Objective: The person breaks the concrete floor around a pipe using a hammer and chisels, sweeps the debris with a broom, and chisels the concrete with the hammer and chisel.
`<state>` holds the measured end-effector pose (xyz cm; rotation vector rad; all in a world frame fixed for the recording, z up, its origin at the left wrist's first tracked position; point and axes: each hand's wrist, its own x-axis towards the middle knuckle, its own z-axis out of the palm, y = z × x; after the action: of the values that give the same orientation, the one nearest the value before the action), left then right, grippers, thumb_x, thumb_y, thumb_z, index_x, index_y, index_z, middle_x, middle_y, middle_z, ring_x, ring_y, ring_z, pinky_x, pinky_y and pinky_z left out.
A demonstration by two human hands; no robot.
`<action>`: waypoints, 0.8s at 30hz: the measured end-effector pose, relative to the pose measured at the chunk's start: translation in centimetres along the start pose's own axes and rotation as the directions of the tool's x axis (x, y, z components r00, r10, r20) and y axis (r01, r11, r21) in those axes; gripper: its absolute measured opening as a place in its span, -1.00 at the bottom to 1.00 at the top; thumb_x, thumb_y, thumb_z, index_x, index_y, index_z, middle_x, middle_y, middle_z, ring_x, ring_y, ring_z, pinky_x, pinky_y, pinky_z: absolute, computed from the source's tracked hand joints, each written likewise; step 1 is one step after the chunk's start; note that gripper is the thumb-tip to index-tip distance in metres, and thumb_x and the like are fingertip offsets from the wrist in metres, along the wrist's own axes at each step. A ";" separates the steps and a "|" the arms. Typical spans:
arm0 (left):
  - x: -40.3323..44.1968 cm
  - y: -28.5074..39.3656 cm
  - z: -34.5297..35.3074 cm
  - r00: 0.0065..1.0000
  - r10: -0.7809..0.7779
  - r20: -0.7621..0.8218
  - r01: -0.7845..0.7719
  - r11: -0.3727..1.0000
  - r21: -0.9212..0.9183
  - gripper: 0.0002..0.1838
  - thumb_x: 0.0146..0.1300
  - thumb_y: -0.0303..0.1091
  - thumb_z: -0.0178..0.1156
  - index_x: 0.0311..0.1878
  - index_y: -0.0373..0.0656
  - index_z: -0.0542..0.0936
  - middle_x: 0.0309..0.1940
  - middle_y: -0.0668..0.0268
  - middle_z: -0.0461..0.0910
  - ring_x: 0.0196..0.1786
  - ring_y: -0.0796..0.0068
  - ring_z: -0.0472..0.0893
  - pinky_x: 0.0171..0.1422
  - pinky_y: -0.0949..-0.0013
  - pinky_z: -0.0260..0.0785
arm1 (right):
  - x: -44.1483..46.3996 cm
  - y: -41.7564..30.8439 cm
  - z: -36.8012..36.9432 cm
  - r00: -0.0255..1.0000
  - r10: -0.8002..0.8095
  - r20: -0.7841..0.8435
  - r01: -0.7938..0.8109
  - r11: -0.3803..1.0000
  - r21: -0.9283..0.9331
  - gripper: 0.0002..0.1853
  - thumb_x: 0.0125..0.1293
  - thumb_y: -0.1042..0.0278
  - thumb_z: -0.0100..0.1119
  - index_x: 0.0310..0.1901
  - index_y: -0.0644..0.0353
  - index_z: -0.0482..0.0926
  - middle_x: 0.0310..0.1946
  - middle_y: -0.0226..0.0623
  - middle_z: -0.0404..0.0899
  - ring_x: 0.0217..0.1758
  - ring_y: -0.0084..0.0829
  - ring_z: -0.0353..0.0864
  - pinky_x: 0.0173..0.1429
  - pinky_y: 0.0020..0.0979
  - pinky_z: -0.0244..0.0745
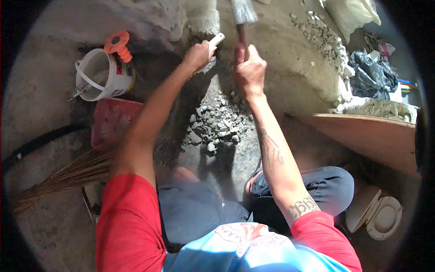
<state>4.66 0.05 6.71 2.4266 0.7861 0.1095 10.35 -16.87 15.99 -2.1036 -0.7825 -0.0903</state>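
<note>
My left hand is wrapped round a tool with a pale handle. Part of a greyish piece shows below that hand, close to the rough wall base. To the right, my right hand grips the dark handle of a hammer, whose blurred metal head is raised at the top of the view. A heap of broken grey rubble lies on the floor between my forearms, nearer to my legs than the hands are.
At left stand a white bucket with an orange object on its rim, a red basin and a straw broom. On the right are a wooden board, a black plastic bag and a toilet seat.
</note>
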 end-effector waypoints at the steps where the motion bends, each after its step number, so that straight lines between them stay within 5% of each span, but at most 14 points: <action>1: 0.2 0.0 -0.5 1.000 0.007 -0.013 -0.007 1.000 0.007 -0.59 0.35 -0.05 0.13 -0.17 -0.31 0.48 -0.29 -0.19 0.63 -0.16 -0.20 0.63 -0.08 -0.11 0.46 | -0.2 3.0 1.5 0.984 0.039 0.175 -0.020 0.993 -0.114 -0.48 0.43 -0.15 -0.03 -0.29 0.23 0.60 -0.47 0.09 0.60 -0.30 0.15 0.62 -0.23 -0.03 0.49; 2: -0.1 -0.1 -0.3 0.999 0.025 -0.031 -0.024 1.000 0.007 -0.59 0.35 -0.05 0.13 -0.16 -0.31 0.49 -0.29 -0.19 0.63 -0.16 -0.20 0.63 -0.08 -0.10 0.46 | -0.2 4.7 2.0 0.933 0.104 0.344 -0.021 0.972 -0.236 -0.46 0.43 -0.16 -0.05 -0.30 0.24 0.61 -0.46 0.08 0.61 -0.29 0.12 0.63 -0.20 -0.04 0.51; 4: 1.1 0.2 -0.7 0.997 0.054 -0.061 -0.054 0.999 0.003 -0.59 0.35 -0.05 0.13 -0.15 -0.30 0.50 -0.29 -0.18 0.63 -0.16 -0.19 0.63 -0.08 -0.10 0.46 | 2.4 3.4 0.7 0.919 0.009 0.394 0.098 0.963 -0.251 -0.38 0.43 -0.20 -0.08 -0.35 0.31 0.61 -0.41 0.08 0.62 -0.30 0.07 0.64 -0.13 -0.07 0.51; 6: 1.1 -0.1 0.3 0.999 0.046 -0.013 -0.046 0.999 -0.014 -0.56 0.39 -0.03 0.08 -0.14 -0.33 0.52 -0.30 -0.17 0.63 -0.20 -0.19 0.65 -0.16 -0.09 0.48 | 2.4 -2.3 -3.0 0.909 0.260 0.325 -0.223 0.964 -0.146 -0.35 0.38 -0.28 -0.07 -0.22 0.30 0.63 -0.25 0.19 0.63 -0.05 0.16 0.60 0.04 -0.05 0.48; 7: 1.1 0.1 0.4 0.999 0.032 -0.036 -0.032 0.999 0.010 -0.56 0.38 -0.01 0.10 -0.15 -0.32 0.53 -0.29 -0.17 0.63 -0.21 -0.19 0.65 -0.16 -0.07 0.48 | 1.5 -4.8 -4.3 0.936 0.250 0.248 -0.244 0.968 -0.053 -0.38 0.38 -0.27 -0.04 -0.23 0.28 0.61 -0.31 0.20 0.62 -0.10 0.17 0.62 -0.02 -0.05 0.50; 10: 1.3 0.5 -0.3 1.000 0.007 0.016 -0.007 1.000 0.024 -0.55 0.36 -0.03 0.12 -0.12 -0.35 0.55 -0.26 -0.19 0.63 -0.13 -0.18 0.63 -0.04 -0.05 0.48 | 0.2 -1.9 -1.4 0.984 0.139 0.114 -0.137 0.990 -0.023 -0.44 0.41 -0.19 -0.01 -0.19 0.28 0.58 -0.37 0.15 0.64 -0.19 0.19 0.63 -0.11 -0.03 0.53; 15: 1.6 -0.4 -0.3 0.996 0.084 0.019 -0.085 0.995 0.058 -0.54 0.36 -0.01 0.11 -0.15 -0.33 0.58 -0.24 -0.16 0.64 -0.13 -0.15 0.64 -0.04 -0.06 0.47 | 0.4 3.2 2.0 0.922 0.123 0.367 -0.060 0.982 -0.177 -0.35 0.41 -0.27 -0.11 -0.33 0.31 0.58 -0.41 0.15 0.60 -0.25 0.21 0.59 -0.09 -0.02 0.46; 18: 2.1 0.0 -2.6 0.977 0.018 0.213 -0.052 0.986 0.155 -0.52 0.36 0.00 0.10 -0.15 -0.36 0.59 -0.27 -0.15 0.64 -0.16 -0.14 0.64 -0.06 -0.04 0.48 | 0.8 0.8 -1.1 0.945 0.233 0.230 -0.213 0.971 -0.108 -0.30 0.43 -0.32 -0.17 -0.39 0.28 0.56 -0.55 -0.02 0.58 -0.40 -0.10 0.64 -0.21 -0.16 0.48; 20: 2.0 -1.2 -3.0 0.988 -0.025 0.150 0.015 0.997 0.071 -0.51 0.36 0.00 0.10 -0.14 -0.37 0.60 -0.29 -0.17 0.64 -0.18 -0.16 0.64 -0.09 -0.02 0.48 | 1.0 0.4 -3.0 0.957 0.233 0.173 -0.227 0.972 -0.057 -0.27 0.41 -0.38 -0.19 -0.43 0.28 0.51 -0.64 -0.17 0.50 -0.53 -0.28 0.57 -0.30 -0.23 0.47; 24: 0.9 -1.7 -2.4 0.994 0.111 0.003 -0.111 0.993 0.035 -0.55 0.38 -0.02 0.09 -0.19 -0.34 0.55 -0.37 -0.18 0.62 -0.23 -0.19 0.62 -0.18 -0.07 0.44 | 0.4 0.8 -4.3 0.948 0.240 0.207 -0.275 0.948 0.162 -0.26 0.38 -0.43 -0.20 -0.51 0.22 0.45 -0.70 -0.36 0.40 -0.62 -0.45 0.47 -0.46 -0.35 0.38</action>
<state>3.98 2.90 7.64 2.5036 0.6576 0.1381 12.05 -20.22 18.24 -2.0309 -0.5886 0.3155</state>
